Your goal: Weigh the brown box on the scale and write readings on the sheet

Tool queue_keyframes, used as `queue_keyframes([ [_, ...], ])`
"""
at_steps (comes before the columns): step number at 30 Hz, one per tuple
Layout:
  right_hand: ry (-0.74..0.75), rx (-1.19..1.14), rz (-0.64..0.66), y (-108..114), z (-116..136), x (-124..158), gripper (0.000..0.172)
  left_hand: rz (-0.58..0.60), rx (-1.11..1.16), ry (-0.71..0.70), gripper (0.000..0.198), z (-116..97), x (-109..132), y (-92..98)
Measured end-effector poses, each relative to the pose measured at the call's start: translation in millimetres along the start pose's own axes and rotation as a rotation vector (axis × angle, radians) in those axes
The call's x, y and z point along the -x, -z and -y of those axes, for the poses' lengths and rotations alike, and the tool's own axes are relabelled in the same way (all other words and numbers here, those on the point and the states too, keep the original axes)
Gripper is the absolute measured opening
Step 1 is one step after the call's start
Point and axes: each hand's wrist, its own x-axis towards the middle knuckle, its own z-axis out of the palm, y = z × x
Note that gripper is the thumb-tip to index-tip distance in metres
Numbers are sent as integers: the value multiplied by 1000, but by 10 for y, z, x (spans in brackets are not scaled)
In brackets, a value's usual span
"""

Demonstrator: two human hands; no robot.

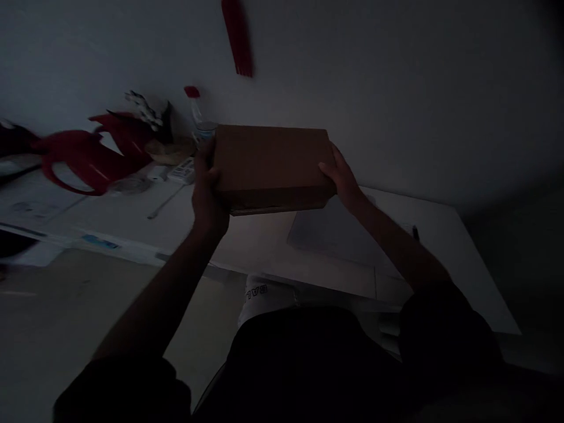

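A brown cardboard box (pixel 271 158) is held up in front of me, above the white desk (pixel 251 238). My left hand (pixel 207 182) grips its left end, with the thumb over the top face. On the opposite end my right hand (pixel 341 173) is closed, its thumb also resting on top. The box looks shut, and its far and under sides are hidden. Below it, partly covered by the box and my right arm, lies a flat grey thing (pixel 332 232), perhaps a laptop. The scene is very dim.
Red watering-can-like jugs (pixel 83 158) stand at the left, by a plant with white blossoms (pixel 147 111). Behind my left hand is a clear bottle with a red top (pixel 192 97). A dark pen-like thing (pixel 415 233) lies at the right. A red object (pixel 238 38) hangs on the wall.
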Motion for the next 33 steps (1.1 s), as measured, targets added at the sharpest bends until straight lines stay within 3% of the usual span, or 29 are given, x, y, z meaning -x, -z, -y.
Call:
queue_keyframes([
  [6, 22, -90, 100, -413, -132, -182, 92, -96, -64, -8, 56, 27, 32, 389],
  [12, -31, -99, 138, -735, -361, -283, 99, -175, -130, 3, 70, 155, 122, 679],
  [19, -120, -184, 172, -929, -625, -225, 109, -248, -194, 151, 83, 300, 251, 799],
  [33, -181, -110, 172, -1022, -900, -159, 88, -263, -268, 218, 77, 539, 353, 914],
])
